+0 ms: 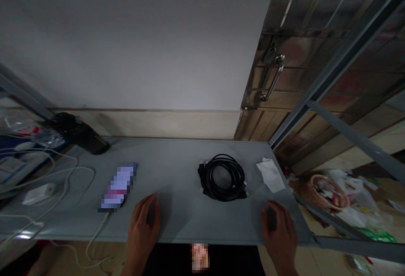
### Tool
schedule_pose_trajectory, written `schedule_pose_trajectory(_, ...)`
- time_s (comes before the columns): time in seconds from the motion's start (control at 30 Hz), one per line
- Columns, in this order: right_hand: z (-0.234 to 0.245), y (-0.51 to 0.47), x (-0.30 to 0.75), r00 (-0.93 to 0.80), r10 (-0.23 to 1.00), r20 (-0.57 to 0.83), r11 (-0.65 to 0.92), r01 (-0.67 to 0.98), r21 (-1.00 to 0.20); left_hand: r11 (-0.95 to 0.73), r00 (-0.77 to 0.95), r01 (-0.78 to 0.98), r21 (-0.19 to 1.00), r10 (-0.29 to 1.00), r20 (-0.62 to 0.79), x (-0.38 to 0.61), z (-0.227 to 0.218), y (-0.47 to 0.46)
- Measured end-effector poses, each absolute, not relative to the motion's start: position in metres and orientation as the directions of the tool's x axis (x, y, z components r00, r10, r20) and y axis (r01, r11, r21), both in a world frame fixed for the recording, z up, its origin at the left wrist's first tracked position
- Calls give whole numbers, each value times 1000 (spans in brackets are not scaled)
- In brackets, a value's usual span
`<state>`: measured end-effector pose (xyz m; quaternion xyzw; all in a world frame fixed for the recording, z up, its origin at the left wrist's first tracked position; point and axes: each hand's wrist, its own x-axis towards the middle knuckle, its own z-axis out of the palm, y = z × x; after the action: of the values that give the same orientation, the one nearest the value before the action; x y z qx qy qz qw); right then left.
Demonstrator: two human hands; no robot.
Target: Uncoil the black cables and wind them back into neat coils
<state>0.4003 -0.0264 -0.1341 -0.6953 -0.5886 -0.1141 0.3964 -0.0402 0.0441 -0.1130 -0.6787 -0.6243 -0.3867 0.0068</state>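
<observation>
My left hand (144,225) lies flat on the grey shelf top (180,221) near its front edge, fingers stretched out, holding nothing. My right hand (280,231) rests the same way at the shelf's right front corner, fingers flat and open. Between and beyond them sits a coiled black cable (223,177). A phone (118,186) with a white cord plugged in lies left of my left hand. A crumpled white tissue (270,175) lies just beyond my right hand.
A black bottle (79,132) lies on its side at the back left. A white charger (39,194) and white cables (63,183) spread over the left end. A metal frame post (316,95) and a door handle (274,78) stand at right; a basket (322,191) sits below.
</observation>
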Motion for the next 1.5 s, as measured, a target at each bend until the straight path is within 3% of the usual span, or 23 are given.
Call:
schedule_pose_trajectory(1.03, -135, -26, 402, 270, 716, 643, 0, 922, -387, -220, -102, 834, 506, 839, 534, -41, -112, 44)
schedule_pose_trajectory(1.23, -101, -13, 368, 121, 739, 662, 188, 907, -376, -239, -81, 836, 493, 837, 541, -42, -113, 45)
schedule_pose_trajectory(1.33, -86, 12, 333, -14, 796, 606, 300, 877, -374, -233, -82, 843, 484, 835, 545, -42, -114, 45)
schedule_pose_trajectory(1.5, -96, 64, 291, -272, 857, 438, 399, 888, -229, -246, -66, 841, 481, 836, 544, -44, -114, 43)
